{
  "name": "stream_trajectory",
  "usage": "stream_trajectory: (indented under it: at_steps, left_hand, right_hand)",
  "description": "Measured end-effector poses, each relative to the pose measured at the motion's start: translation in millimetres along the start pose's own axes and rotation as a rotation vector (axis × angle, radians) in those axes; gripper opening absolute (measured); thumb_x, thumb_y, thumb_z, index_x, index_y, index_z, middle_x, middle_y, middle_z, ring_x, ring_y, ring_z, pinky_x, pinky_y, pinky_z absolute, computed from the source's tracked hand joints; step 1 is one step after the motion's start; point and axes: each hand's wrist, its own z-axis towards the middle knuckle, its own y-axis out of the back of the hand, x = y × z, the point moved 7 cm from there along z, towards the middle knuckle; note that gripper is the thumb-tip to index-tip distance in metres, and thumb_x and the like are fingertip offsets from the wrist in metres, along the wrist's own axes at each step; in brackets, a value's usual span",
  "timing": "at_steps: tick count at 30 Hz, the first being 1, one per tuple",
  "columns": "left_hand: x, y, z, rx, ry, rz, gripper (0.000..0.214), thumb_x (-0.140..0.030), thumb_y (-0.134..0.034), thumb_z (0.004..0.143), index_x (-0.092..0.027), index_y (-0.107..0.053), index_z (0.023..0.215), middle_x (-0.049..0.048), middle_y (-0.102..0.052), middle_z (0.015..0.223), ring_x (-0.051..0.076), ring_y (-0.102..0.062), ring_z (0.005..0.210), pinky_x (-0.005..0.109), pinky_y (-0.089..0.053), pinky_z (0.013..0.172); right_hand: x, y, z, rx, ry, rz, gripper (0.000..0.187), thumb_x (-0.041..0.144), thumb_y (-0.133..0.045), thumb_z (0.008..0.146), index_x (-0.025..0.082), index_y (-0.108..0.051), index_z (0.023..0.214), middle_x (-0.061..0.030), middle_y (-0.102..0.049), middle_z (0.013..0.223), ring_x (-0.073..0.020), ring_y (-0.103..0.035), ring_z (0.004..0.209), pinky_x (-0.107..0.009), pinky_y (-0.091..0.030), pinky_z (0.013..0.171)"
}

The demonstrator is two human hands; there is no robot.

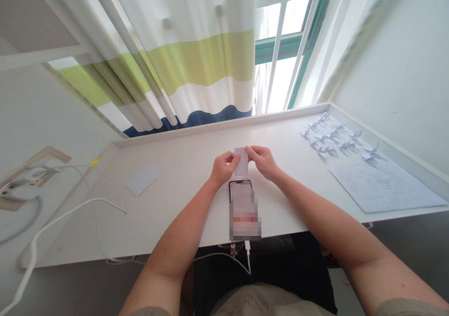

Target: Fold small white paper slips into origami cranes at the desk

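Observation:
A small white sheet of paper (241, 163), taller than wide, is held up between both hands over the white desk. My left hand (223, 168) pinches its left edge, thumb on the near face. On the other side, my right hand (262, 160) grips the upper right edge between thumb and curled fingers. Just below the paper lies a phone (240, 208), its screen partly blurred out, with a white charging plug (247, 246) in its lower end. Whether the paper carries a fold cannot be made out.
Several folded paper cranes (336, 138) stand at the desk's right back corner. In front of them lies a stack of written sheets (386, 187). A loose white paper (143, 179) lies at left, near white cables (87, 202) running from a wall socket (31, 178). Raised rims edge the desk (182, 213).

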Motion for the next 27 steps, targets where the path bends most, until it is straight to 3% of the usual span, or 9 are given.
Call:
stream_trajectory:
  at_steps: [7,12,19,27]
  left_hand:
    - [7,0.5,1,-0.039,0.047,-0.067,0.044,-0.061,-0.074,0.087,-0.019,-0.067,0.077,0.0022,-0.070,0.072,0.015,-0.061,0.066,0.028,-0.046,0.062]
    - [6,2.6,1,-0.093,0.035,-0.044,0.045,-0.060,-0.073,0.088,-0.019,-0.063,0.074,0.0017,-0.068,0.071,0.015,-0.059,0.066,0.027,-0.046,0.061]
    - [8,-4.3,3,-0.012,0.075,-0.115,0.049,-0.066,-0.069,0.089,-0.020,-0.061,0.074,-0.0002,-0.062,0.067,0.014,-0.055,0.063,0.027,-0.044,0.060]
    - [4,6.1,2,-0.122,0.056,-0.006,0.052,-0.064,-0.065,0.093,-0.021,-0.055,0.066,-0.0019,-0.050,0.062,0.013,-0.043,0.060,0.028,-0.036,0.057]
  right_hand:
    - [2,-3,2,0.005,0.031,0.005,0.060,0.082,-0.073,0.079,0.021,-0.071,0.074,-0.0021,-0.065,0.069,-0.0176,-0.059,0.067,-0.034,-0.056,0.067]
    - [-4,-9,1,0.042,0.040,-0.085,0.067,0.087,-0.065,0.081,0.021,-0.062,0.065,-0.0010,-0.060,0.062,-0.0165,-0.056,0.062,-0.032,-0.050,0.061]
    - [2,-6,0,0.028,0.081,-0.111,0.067,0.085,-0.064,0.084,0.022,-0.060,0.064,-0.0006,-0.058,0.062,-0.0162,-0.053,0.062,-0.031,-0.048,0.061]
    - [-2,-12,-3,0.082,0.041,-0.185,0.070,0.089,-0.060,0.083,0.022,-0.057,0.062,-0.0025,-0.061,0.060,-0.0177,-0.057,0.059,-0.033,-0.049,0.060]
